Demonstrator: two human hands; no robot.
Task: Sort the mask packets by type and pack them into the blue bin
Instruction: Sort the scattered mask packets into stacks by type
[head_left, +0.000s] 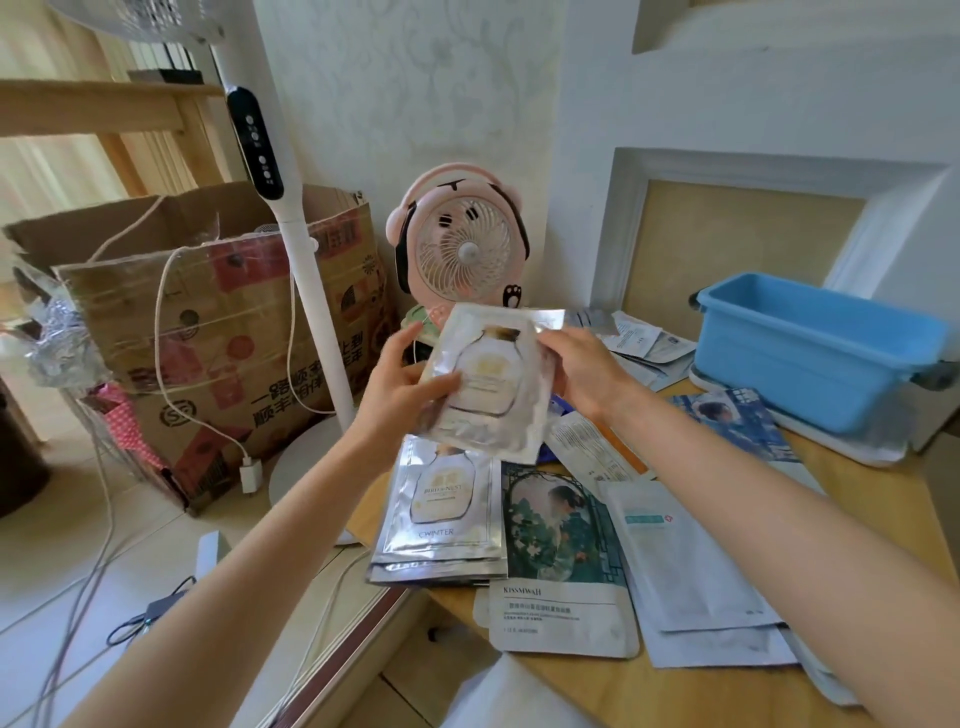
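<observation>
Left grip (400, 384) and right grip (582, 369) are pinching one silver foil bottle-print mask packet (493, 384); advisably aligning it squarely over the matching silver stack (441, 519) at left edge of table (571, 691).

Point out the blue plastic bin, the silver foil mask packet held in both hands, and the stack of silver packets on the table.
blue plastic bin (810, 364): head view, front wall.
held silver foil packet (493, 384): head view, printed bottle at its middle.
stack of silver packets (441, 499): head view, top packet's face.
</observation>
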